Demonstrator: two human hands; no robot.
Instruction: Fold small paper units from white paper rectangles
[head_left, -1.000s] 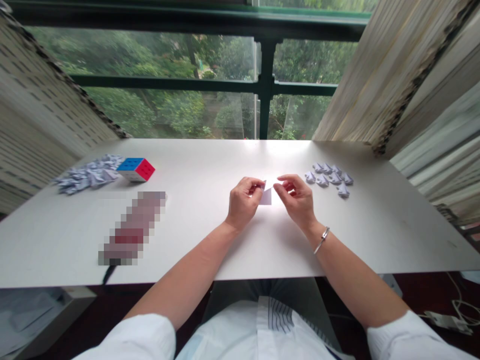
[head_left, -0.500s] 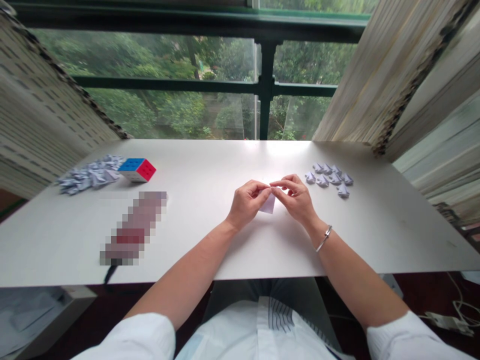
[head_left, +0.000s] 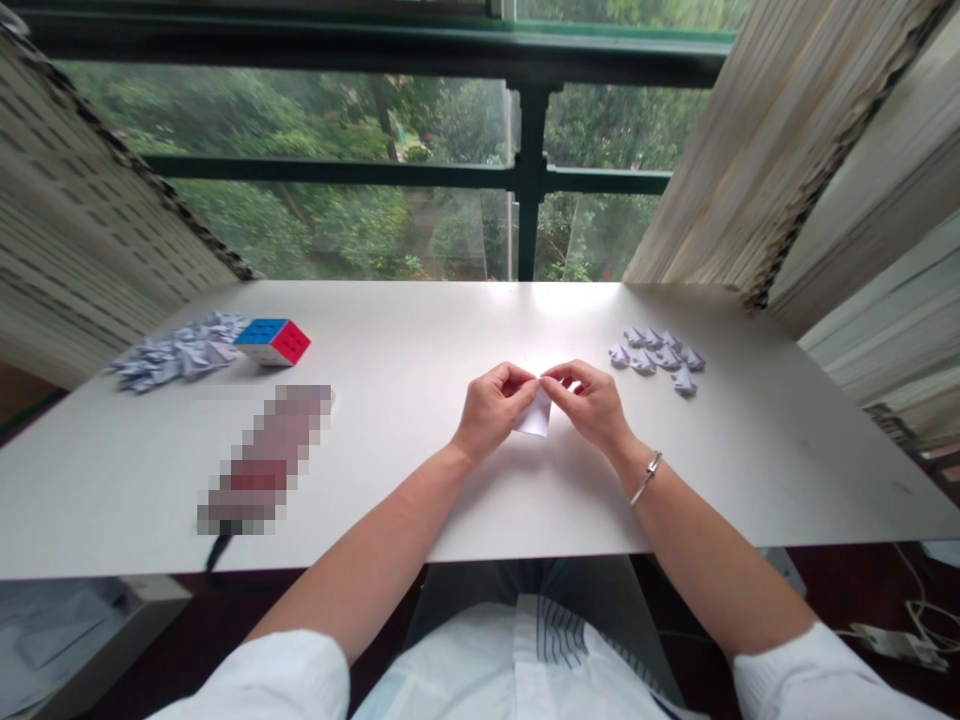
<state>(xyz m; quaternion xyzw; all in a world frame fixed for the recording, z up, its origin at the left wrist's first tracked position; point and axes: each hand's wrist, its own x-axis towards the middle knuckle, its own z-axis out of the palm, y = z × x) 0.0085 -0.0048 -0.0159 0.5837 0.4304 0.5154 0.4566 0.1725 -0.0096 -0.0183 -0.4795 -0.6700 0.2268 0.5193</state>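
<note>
A small piece of white paper (head_left: 533,416) hangs between my two hands, just above the white table. My left hand (head_left: 493,405) pinches its upper edge between thumb and fingers. At the same edge, the thumb and index finger of my right hand (head_left: 589,400) are pressed together on the paper, tips close to the left ones. A silver bracelet circles my right wrist. To the right of that hand lie several small folded paper pieces (head_left: 658,354). My fingers cover the top of the paper, so its folds there are hidden.
On the left of the table (head_left: 390,340) are a heap of folded paper pieces (head_left: 184,352) and a puzzle cube (head_left: 273,342) with blue, red and white faces. A blurred-out object (head_left: 266,465) with a black strap lies nearer the front edge. Window and curtains stand behind.
My right index finger has come down from its stretched position to pinch the paper. The paper's lower part has tilted and shows more of its surface.
</note>
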